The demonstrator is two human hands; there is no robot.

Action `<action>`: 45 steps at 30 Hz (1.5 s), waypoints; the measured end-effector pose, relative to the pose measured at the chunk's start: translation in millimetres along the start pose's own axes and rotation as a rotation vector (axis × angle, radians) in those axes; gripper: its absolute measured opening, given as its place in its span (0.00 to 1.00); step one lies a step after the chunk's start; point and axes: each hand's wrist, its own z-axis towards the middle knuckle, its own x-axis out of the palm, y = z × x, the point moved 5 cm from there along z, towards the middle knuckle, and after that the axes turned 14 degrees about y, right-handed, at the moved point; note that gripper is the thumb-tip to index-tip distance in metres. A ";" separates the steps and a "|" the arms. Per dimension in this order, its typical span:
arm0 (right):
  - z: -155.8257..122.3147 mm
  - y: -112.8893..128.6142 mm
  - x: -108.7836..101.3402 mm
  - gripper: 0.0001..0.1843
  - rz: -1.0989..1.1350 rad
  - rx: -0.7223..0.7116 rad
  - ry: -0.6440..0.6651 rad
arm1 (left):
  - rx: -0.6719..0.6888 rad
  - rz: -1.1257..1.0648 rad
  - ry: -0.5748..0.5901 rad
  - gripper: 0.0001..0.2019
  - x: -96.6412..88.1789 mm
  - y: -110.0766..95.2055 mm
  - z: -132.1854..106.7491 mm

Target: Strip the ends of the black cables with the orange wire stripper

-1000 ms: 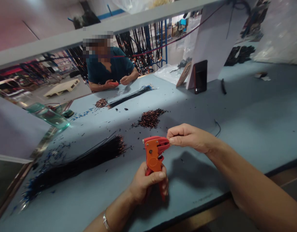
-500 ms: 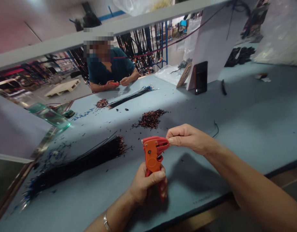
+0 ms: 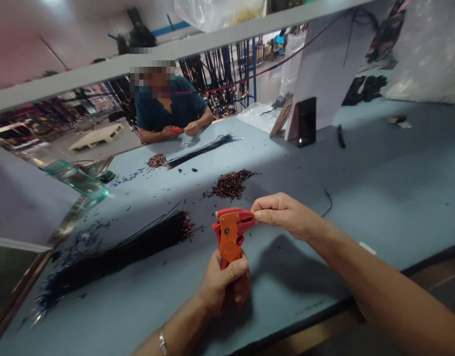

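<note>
My left hand [image 3: 229,279] is wrapped around the handles of an orange and red wire stripper [image 3: 230,237], held upright over the table with its jaws facing right. The handles look squeezed together. Thumb and fingers of my right hand [image 3: 277,210] are pinched at the jaw tip, on a thin wire mostly hidden by the fingers. Behind the right forearm a curved dark wire [image 3: 330,203] with a blue end shows. Left of the stripper lies a bundle of black wires [image 3: 138,244], copper-coloured at the near-hand end. Beyond the stripper is a pile of small black and copper-coloured offcuts [image 3: 231,184].
Across the table [image 3: 286,316] a co-worker [image 3: 171,109] holds a red tool by another wire bundle [image 3: 199,151] and a small offcut pile [image 3: 156,160]. A green bottle [image 3: 77,180] lies at left. A phone [image 3: 306,121] leans on a white panel. A shelf bar [image 3: 101,69] crosses above.
The stripper's handles have been squeezed closer and a red part now juts out at its left side. Stripper and both hands have shifted slightly left. The right hand stays pinched at the jaws.
</note>
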 end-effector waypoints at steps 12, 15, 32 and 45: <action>2.1 -2.6 0.6 0.14 -0.008 0.046 0.004 | -0.015 -0.034 -0.028 0.19 -3.3 1.2 -0.6; 1.6 -1.7 0.7 0.14 -0.004 0.049 0.003 | -0.024 -0.051 -0.035 0.18 -3.4 1.0 -0.7; 1.4 -5.5 -5.2 0.14 -0.011 0.077 -0.080 | 0.007 -0.076 -0.030 0.20 -2.1 -6.7 0.5; 1.2 2.6 -0.2 0.11 -0.119 0.014 -0.106 | 0.038 -0.074 -0.037 0.16 -3.5 -8.3 1.7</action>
